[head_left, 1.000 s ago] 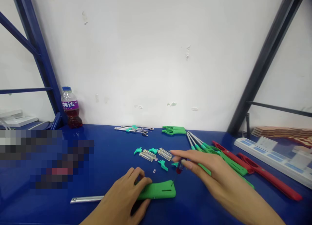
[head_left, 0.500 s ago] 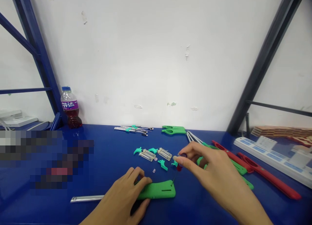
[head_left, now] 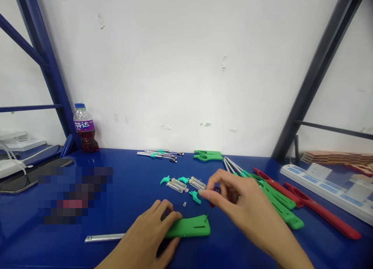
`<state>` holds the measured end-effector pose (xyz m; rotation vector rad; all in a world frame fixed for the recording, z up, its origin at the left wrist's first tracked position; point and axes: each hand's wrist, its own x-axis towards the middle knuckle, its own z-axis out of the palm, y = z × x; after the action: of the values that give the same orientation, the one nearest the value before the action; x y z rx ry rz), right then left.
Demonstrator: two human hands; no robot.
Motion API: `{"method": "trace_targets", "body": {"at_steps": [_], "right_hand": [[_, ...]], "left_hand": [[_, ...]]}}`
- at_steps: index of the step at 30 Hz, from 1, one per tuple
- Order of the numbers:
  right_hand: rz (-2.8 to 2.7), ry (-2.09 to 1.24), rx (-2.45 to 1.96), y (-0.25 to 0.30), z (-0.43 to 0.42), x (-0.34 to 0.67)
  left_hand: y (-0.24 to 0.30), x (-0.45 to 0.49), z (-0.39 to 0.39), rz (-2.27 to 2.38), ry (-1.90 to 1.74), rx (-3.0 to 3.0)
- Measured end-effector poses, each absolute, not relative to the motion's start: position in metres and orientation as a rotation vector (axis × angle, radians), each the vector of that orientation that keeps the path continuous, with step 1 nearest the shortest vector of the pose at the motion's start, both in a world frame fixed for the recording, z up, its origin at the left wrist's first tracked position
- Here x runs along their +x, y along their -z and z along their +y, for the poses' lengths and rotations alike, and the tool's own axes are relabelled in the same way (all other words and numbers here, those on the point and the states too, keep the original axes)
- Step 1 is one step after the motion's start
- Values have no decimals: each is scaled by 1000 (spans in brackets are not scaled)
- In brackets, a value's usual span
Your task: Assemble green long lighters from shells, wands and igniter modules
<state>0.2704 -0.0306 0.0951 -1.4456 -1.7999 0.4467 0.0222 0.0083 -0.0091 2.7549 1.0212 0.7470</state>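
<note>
Seen from the head camera, the green handle is pinned flat at the near middle of the blue tabletop, its silver tube pointed off to the left. It is gripped by the left hand, fingers draped over the top and thumb braced on the near side, presumably so that no twist is let through. And here, at the handle's right end, a slim screwdriver is angled down to the small hole; how deep it is seated cannot be told. Its red-and-purple grip is pinched between thumb and forefinger of the right hand, likely for fine turning.

Now the room: transparent tanks and teal triggers are scattered just beyond, so forward movement is cramped. On the right, the forearm is hemmed in by green lighters and red lighters. More slack is offered leftward, between the silver tube and the phone.
</note>
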Motion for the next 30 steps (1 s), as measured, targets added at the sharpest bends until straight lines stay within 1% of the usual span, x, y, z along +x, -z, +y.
{"method": "trace_targets", "body": {"at_steps": [5, 8, 18, 26, 30], "right_hand": [[-1847, -705, -1359, -99, -38, 276], [-1882, -749, -1303, -100, -39, 282], [-1788, -722, -1418, -98, -36, 282], [-1749, -603, -1489, -94, -31, 279], [-1798, -487, -1472, -94, -29, 278]], "left_hand": [[10, 22, 8, 1026, -702, 2739], [4, 23, 6, 1034, -667, 2741], [-1, 24, 5, 1038, -629, 2726], [-5, 25, 4, 1056, -537, 2704], [-5, 25, 4, 1055, -575, 2709]]}}
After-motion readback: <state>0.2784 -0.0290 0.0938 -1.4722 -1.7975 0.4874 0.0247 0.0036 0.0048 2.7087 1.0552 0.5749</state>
